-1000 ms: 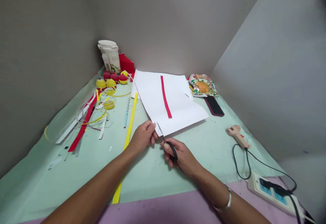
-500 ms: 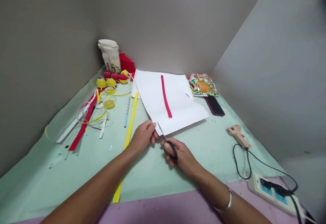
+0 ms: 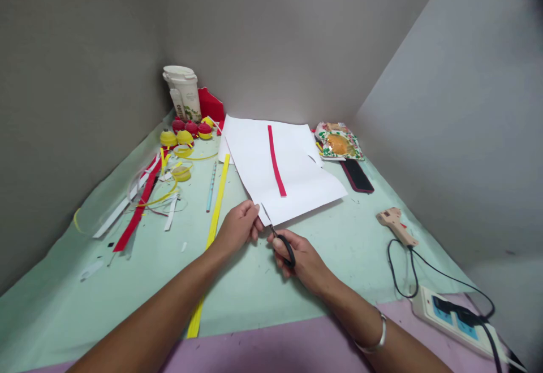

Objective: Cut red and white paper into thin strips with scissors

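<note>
White paper sheet (image 3: pixel 303 178), lying at the middle of a pale green cloth (image 3: pixel 331 257), its near corner between the two hands. At far left, a long white strip (image 3: pixel 114 217) and a red strip (image 3: pixel 144 203) lie slantwise among loose scraps. Behind them, small red and yellow balls (image 3: pixel 185 138) cluster at the foot of a white lidded container (image 3: pixel 186 93). A light blue pencil (image 3: pixel 211 189) lies next, just beside a long yellow strip (image 3: pixel 218 203) that passes beneath the left forearm. The left hand (image 3: pixel 240 223) has its thumb and fingers closed in a pinch on the sheet's near left edge. A short red strip (image 3: pixel 275 164) rests on the sheet. Scissors (image 3: pixel 291 251) meet the near edge, one blade visible above the paper; the fingers of the right hand (image 3: pixel 307 263) are curled around the black handles. Farther right lie a printed packet (image 3: pixel 339 146), a dark phone (image 3: pixel 357 177) partly behind it, a beige glue gun (image 3: pixel 399 229) and a power strip (image 3: pixel 424 307) with a black plug.
</note>
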